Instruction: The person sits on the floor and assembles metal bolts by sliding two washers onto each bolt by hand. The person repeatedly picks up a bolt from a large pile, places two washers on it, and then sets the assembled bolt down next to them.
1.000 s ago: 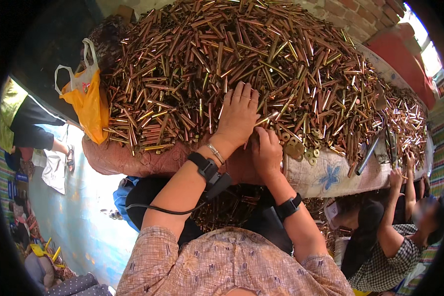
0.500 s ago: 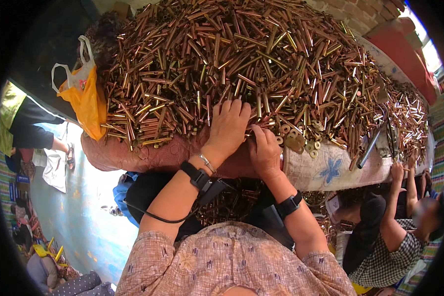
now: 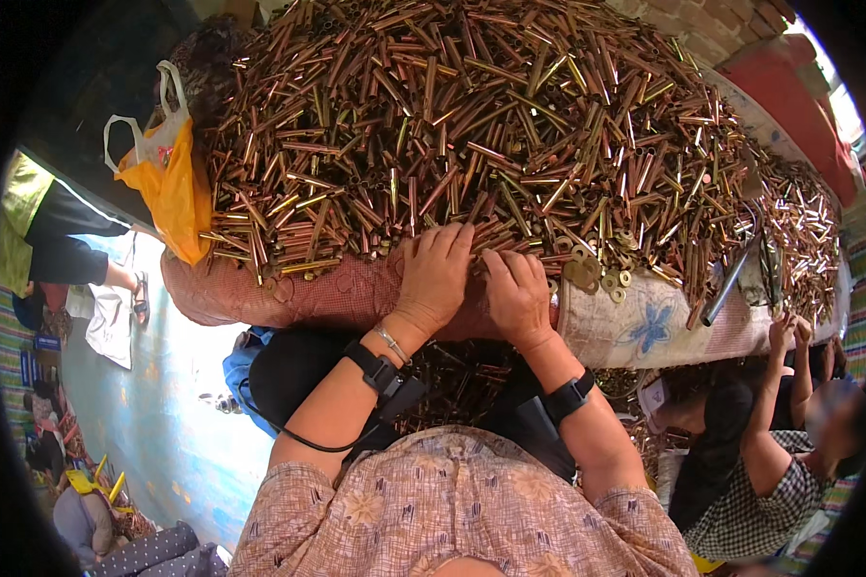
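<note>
A large heap of thin copper- and brass-coloured metal tubes (image 3: 433, 125) covers the surface in front of me. At its near edge my left hand (image 3: 435, 274) is closed, fingers together and curled down against the tubes. Close to its right, my right hand (image 3: 517, 300) is closed too, knuckles up, with the fingers bent inward. Both fingertips are turned away from view, so whatever they grip is hidden. Just right of my right hand lie several flat round washers (image 3: 618, 286) at the border of the heap.
A reddish padded roll (image 3: 231, 293) and a pale cloth with a blue flower (image 3: 654, 327) form the near edge. An orange and white plastic bag (image 3: 168, 192) stands left. A grey metal rod (image 3: 725, 288) lies right, near a co-worker (image 3: 770, 481) handling tubes. More tubes lie below between my knees.
My left hand has drawn back toward me from the tubes to the heap's near edge. My right hand has moved slightly nearer me. The co-worker's hands have shifted a little.
</note>
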### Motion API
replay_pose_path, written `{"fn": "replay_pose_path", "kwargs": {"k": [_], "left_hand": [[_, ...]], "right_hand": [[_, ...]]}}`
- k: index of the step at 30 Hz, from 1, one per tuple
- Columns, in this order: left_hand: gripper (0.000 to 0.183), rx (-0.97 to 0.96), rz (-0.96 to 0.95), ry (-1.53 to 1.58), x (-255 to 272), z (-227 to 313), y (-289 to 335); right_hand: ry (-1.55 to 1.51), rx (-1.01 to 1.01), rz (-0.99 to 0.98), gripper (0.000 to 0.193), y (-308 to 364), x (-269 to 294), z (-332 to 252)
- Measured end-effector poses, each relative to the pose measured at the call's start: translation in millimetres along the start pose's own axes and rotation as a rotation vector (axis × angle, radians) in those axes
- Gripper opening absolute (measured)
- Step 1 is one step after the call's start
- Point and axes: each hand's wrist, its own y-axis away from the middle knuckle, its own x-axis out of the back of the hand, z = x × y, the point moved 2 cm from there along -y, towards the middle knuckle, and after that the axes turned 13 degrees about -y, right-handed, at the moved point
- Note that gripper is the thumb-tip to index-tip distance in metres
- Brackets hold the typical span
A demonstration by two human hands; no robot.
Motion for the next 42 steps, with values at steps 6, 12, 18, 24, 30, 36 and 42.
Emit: {"fn": "replay_pose_path", "kwargs": {"k": [6,12,18,24,30,36,42], "left_hand": [[0.032,0.041,0.040,0.067,11,-7,-22],[0.027,-0.058,0.222,-0.055,5,-14,-101],[0.029,-0.011,0.146,-0.033,-14,-11,-150],[0.024,0.127,0.024,-0.018,-16,-7,-166],[0.016,0.156,0.013,0.060,-13,-5,-161],[0.019,0.127,0.383,0.229,10,-19,-143],[0.014,0.413,0.150,0.879,33,-29,-102]], "right_hand": [[0.031,-0.022,-0.012,0.032,0,-3,2],[0.027,-0.001,0.010,0.030,3,-4,5],[-0.002,-0.016,0.005,0.032,4,-2,5],[-0.031,-0.022,0.004,0.033,4,-1,5],[-0.072,-0.041,0.036,0.033,6,-1,6],[-0.035,0.057,0.041,0.035,9,-2,8],[-0.090,0.048,0.047,0.034,7,2,1]]}}
